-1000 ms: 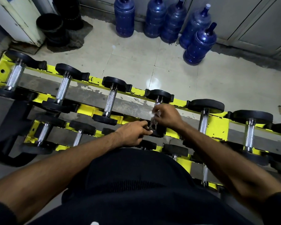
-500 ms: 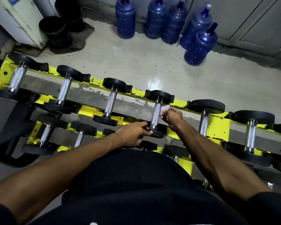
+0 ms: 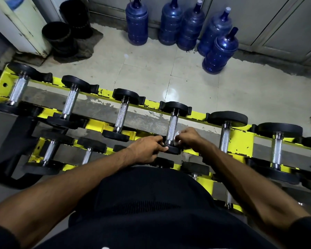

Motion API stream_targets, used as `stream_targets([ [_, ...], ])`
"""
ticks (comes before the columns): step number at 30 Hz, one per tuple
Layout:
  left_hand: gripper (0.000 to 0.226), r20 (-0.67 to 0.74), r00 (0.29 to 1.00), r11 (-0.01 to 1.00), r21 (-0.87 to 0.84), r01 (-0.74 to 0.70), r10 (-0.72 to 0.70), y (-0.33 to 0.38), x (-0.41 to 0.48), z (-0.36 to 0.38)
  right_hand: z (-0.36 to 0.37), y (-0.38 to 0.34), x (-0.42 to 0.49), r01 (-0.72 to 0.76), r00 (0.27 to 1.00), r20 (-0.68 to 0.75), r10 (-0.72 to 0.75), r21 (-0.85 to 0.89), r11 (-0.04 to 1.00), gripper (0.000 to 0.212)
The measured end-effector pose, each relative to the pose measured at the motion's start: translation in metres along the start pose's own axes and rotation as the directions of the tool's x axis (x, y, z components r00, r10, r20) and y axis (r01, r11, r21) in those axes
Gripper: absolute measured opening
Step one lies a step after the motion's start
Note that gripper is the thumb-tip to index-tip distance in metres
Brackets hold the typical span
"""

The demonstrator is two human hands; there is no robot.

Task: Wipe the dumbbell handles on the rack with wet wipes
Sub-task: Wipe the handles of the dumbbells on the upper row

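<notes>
Against the lower end of the handle point(image 3: 172, 125), your right hand point(image 3: 190, 139) pinches the wet wipe point(image 3: 177, 138), having slid down from the upper end. Your left hand point(image 3: 145, 150) still grips the near head point(image 3: 173, 150), steadying it on the yellow rack point(image 3: 241, 139); this handle looks nearly done.

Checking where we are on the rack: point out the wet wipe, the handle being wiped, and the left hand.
wet wipe point(image 3: 177, 136), head view, white fold showing beside the bar.
handle point(image 3: 172, 125), head view, knurled middle of the steel.
left hand point(image 3: 145, 150), head view, back of the hand.
</notes>
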State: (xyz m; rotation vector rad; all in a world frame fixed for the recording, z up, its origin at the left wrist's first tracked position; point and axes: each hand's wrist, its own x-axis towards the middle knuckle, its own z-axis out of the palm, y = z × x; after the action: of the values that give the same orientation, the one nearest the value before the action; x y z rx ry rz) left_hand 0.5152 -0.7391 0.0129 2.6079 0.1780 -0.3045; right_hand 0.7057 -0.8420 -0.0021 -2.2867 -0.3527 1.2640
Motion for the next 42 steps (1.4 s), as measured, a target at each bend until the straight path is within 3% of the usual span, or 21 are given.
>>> stream_targets([
  [2, 0.045, -0.008, 1.000, 1.000, -0.002, -0.003, 0.003, -0.001, 0.001, 0.001, -0.004, 0.003, 0.000, 0.075, 0.995, -0.063, -0.073, 0.030, 0.997, 0.012],
  [3, 0.045, -0.012, 1.000, 1.000, -0.001, -0.005, 0.005, -0.001, 0.001, 0.002, -0.004, 0.003, 0.001, 0.172, 0.974, -0.160, -0.160, 0.063, 0.983, 0.013],
  [5, 0.045, -0.016, 1.000, 1.000, -0.001, -0.007, 0.007, -0.002, 0.001, 0.003, -0.002, 0.002, 0.005, 0.398, 0.863, -0.341, -0.372, 0.009, 0.917, 0.002],
  [6, 0.045, -0.018, 1.000, 1.000, -0.002, -0.009, 0.009, -0.002, 0.001, 0.004, 0.001, -0.002, 0.006, 0.476, 0.804, -0.360, -0.473, -0.089, 0.875, 0.008],
  [9, 0.046, -0.009, 1.000, 1.000, -0.003, -0.012, 0.012, -0.003, 0.001, 0.005, 0.005, -0.008, 0.013, 0.605, 0.676, -0.131, -0.725, -0.464, 0.648, 0.023],
  [11, 0.047, -0.005, 1.000, 1.000, -0.003, -0.012, 0.012, -0.004, 0.002, 0.005, 0.007, -0.014, 0.013, 0.614, 0.637, 0.059, -0.768, -0.641, 0.460, 0.020],
  [13, 0.047, -0.001, 1.000, 1.000, 0.000, -0.020, 0.020, -0.004, 0.002, 0.005, 0.008, -0.024, 0.012, 0.593, 0.662, 0.168, -0.730, -0.714, 0.372, 0.006],
  [16, 0.047, -0.002, 1.000, 1.000, 0.008, -0.019, 0.019, -0.003, 0.002, 0.004, 0.016, -0.043, 0.009, 0.545, 0.712, 0.316, -0.626, -0.811, 0.210, 0.028],
  [18, 0.047, -0.005, 1.000, 1.000, 0.009, -0.022, 0.022, -0.003, 0.001, 0.004, 0.017, -0.054, 0.005, 0.491, 0.756, 0.287, -0.589, -0.843, 0.220, 0.031],
  [20, 0.047, -0.002, 1.000, 1.000, 0.010, -0.026, 0.026, -0.002, 0.001, 0.004, 0.020, -0.058, 0.003, 0.457, 0.768, 0.246, -0.591, -0.857, 0.238, 0.021],
  [26, 0.047, 0.004, 0.999, 0.999, 0.007, -0.043, 0.043, 0.000, 0.003, 0.002, 0.025, -0.065, -0.005, 0.335, 0.829, 0.036, -0.559, -0.831, 0.445, 0.015],
  [32, 0.050, 0.022, 0.999, 0.998, 0.030, -0.048, 0.047, 0.000, 0.004, 0.002, 0.027, -0.057, -0.003, 0.360, 0.813, 0.059, -0.579, -0.833, 0.421, 0.020],
  [37, 0.050, 0.014, 0.999, 0.999, 0.014, -0.040, 0.040, -0.001, 0.001, 0.004, 0.015, -0.039, 0.003, 0.352, 0.801, -0.109, -0.588, -0.708, 0.611, 0.010],
  [42, 0.047, -0.010, 1.000, 1.000, -0.007, -0.028, 0.028, -0.003, 0.001, 0.007, -0.013, -0.003, 0.014, 0.303, 0.799, -0.382, -0.465, -0.412, 0.859, 0.004],
])
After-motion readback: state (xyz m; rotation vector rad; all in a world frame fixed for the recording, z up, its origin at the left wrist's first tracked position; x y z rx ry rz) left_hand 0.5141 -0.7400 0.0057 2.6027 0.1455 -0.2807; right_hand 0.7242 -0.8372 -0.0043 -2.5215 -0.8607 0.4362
